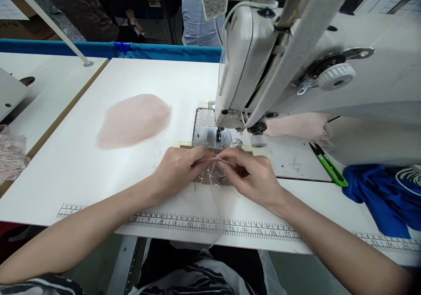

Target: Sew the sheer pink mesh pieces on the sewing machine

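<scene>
Both hands meet just in front of the needle area of a white sewing machine. My left hand pinches the left end of a small strip of thin pale pink fabric. At the strip's right end, the thumb and fingertips of my right hand are closed on it. The metal needle plate lies right behind my fingers, with clear plastic film taped around it. A flat pale pink fabric piece rests on the table to the left.
Under the machine arm lies more pink fabric. Green-handled thread snips and a crumpled blue cloth are at the right. A printed ruler runs along the table's front edge. Two people sit beyond the blue cloth barrier.
</scene>
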The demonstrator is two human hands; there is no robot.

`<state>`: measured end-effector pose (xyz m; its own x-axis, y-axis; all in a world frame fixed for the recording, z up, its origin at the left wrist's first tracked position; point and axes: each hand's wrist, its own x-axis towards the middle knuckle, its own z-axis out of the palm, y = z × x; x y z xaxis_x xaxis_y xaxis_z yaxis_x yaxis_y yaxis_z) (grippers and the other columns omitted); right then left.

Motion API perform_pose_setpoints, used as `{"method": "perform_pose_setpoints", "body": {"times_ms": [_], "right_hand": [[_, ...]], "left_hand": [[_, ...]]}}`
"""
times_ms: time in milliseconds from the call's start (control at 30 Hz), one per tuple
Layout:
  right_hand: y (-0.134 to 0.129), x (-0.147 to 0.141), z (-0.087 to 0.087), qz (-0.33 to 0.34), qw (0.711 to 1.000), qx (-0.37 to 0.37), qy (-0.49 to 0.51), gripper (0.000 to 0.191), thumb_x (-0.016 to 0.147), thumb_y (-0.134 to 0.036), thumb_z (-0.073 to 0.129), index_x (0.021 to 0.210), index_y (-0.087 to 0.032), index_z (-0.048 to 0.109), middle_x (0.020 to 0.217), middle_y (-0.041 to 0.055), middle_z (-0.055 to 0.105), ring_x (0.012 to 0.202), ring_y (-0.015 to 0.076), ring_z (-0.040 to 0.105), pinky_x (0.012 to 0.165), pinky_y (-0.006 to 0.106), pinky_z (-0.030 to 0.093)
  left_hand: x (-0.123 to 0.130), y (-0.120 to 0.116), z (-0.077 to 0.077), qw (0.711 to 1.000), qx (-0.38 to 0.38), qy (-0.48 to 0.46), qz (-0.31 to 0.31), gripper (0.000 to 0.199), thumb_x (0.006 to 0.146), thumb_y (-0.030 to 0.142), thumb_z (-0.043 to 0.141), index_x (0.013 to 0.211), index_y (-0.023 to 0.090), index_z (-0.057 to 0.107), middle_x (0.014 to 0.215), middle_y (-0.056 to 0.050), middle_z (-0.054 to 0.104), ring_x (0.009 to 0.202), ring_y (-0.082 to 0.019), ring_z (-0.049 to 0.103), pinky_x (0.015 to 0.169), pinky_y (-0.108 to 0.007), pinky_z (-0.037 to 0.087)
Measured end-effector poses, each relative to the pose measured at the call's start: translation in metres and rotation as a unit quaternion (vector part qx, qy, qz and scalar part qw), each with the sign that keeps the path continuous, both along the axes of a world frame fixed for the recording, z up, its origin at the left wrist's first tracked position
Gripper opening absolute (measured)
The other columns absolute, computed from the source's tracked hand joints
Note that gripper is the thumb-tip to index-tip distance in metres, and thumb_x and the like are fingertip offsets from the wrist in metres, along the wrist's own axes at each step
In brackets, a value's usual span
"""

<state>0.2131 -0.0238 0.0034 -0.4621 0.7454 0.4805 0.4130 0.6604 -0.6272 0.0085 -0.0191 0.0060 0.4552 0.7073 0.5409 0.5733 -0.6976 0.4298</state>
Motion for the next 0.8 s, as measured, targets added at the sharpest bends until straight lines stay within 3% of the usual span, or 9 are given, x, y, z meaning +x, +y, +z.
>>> {"method": "perform_pose_setpoints", "body": {"times_ms": [133, 233, 367, 500, 600, 667, 733, 800], "right_hand": [[0.000, 0.001, -0.001, -0.005, 0.998, 0.062, -0.006, 0.008, 0.094, -0.015, 0.057, 0.101, -0.019, 0.061, 0.069, -0.0049, 0.066, 0.050, 0.0054, 0.053, 0.050, 0.019, 0.044], [0.000, 0.004, -0.001, -0.009, 0.986, 0.165, -0.028, 0.013, 0.091, -0.011, 0.061, 0.101, -0.019, 0.062, 0.069, -0.0046, 0.069, 0.051, 0.0061, 0.056, 0.049, 0.019, 0.044], [0.000, 0.010, 0.003, 0.010, 0.940, 0.326, -0.102, 0.022, 0.086, -0.005, 0.064, 0.104, -0.019, 0.065, 0.057, -0.0064, 0.063, 0.047, 0.0088, 0.053, 0.045, 0.024, 0.040], [0.000, 0.014, 0.012, 0.046, 0.904, 0.404, -0.131, 0.016, 0.088, -0.004, 0.060, 0.095, -0.016, 0.067, 0.061, -0.0027, 0.066, 0.051, 0.0100, 0.057, 0.046, 0.025, 0.042], [-0.001, 0.015, 0.017, 0.060, 0.899, 0.413, -0.131, 0.015, 0.087, -0.004, 0.061, 0.093, -0.016, 0.067, 0.058, -0.0037, 0.065, 0.050, 0.0094, 0.056, 0.046, 0.025, 0.041], [-0.003, 0.014, 0.017, 0.053, 0.914, 0.384, -0.116, 0.013, 0.084, -0.005, 0.065, 0.091, -0.016, 0.066, 0.055, -0.0054, 0.063, 0.046, 0.0081, 0.053, 0.045, 0.025, 0.039], [-0.005, 0.011, 0.013, 0.035, 0.950, 0.296, -0.096, 0.010, 0.085, -0.008, 0.066, 0.089, -0.018, 0.066, 0.055, -0.0068, 0.064, 0.045, 0.0069, 0.052, 0.045, 0.025, 0.037], [-0.005, 0.006, 0.008, 0.014, 0.982, 0.167, -0.085, 0.009, 0.089, -0.012, 0.061, 0.087, -0.019, 0.066, 0.063, -0.0061, 0.069, 0.048, 0.0066, 0.056, 0.048, 0.024, 0.039]], "left_hand": [[-0.001, 0.000, 0.001, 0.999, 0.053, 0.005, -0.003, 0.016, 0.097, 0.027, 0.057, 0.085, 0.017, 0.063, 0.065, 0.006, 0.070, 0.051, -0.004, 0.061, 0.047, -0.015, 0.046], [-0.001, -0.002, 0.002, 0.999, 0.052, 0.011, -0.004, 0.009, 0.096, 0.024, 0.057, 0.096, 0.017, 0.063, 0.066, 0.005, 0.070, 0.052, -0.005, 0.062, 0.050, -0.015, 0.049], [0.000, -0.003, 0.002, 0.997, 0.059, 0.000, -0.042, 0.017, 0.097, 0.020, 0.054, 0.112, 0.018, 0.061, 0.062, 0.008, 0.067, 0.049, -0.005, 0.060, 0.050, -0.016, 0.050], [0.001, -0.005, 0.002, 0.993, 0.093, -0.015, -0.066, 0.008, 0.094, 0.016, 0.058, 0.097, 0.017, 0.065, 0.071, 0.005, 0.073, 0.053, -0.004, 0.064, 0.054, -0.016, 0.052], [0.001, -0.009, 0.009, 0.997, 0.041, -0.012, -0.059, 0.009, 0.093, 0.017, 0.060, 0.093, 0.017, 0.068, 0.070, 0.005, 0.073, 0.053, -0.006, 0.064, 0.053, -0.018, 0.051], [0.000, -0.011, 0.016, 0.995, -0.070, 0.005, -0.070, 0.009, 0.092, 0.020, 0.062, 0.090, 0.020, 0.071, 0.062, 0.007, 0.070, 0.048, -0.006, 0.060, 0.048, -0.018, 0.046], [0.000, -0.010, 0.021, 0.979, -0.189, 0.032, -0.072, 0.007, 0.088, 0.023, 0.068, 0.084, 0.024, 0.074, 0.057, 0.009, 0.067, 0.044, -0.006, 0.055, 0.044, -0.019, 0.040], [0.000, -0.007, 0.020, 0.971, -0.224, 0.070, -0.036, 0.009, 0.085, 0.022, 0.070, 0.079, 0.026, 0.075, 0.057, 0.009, 0.067, 0.047, -0.007, 0.055, 0.044, -0.021, 0.035]]}}
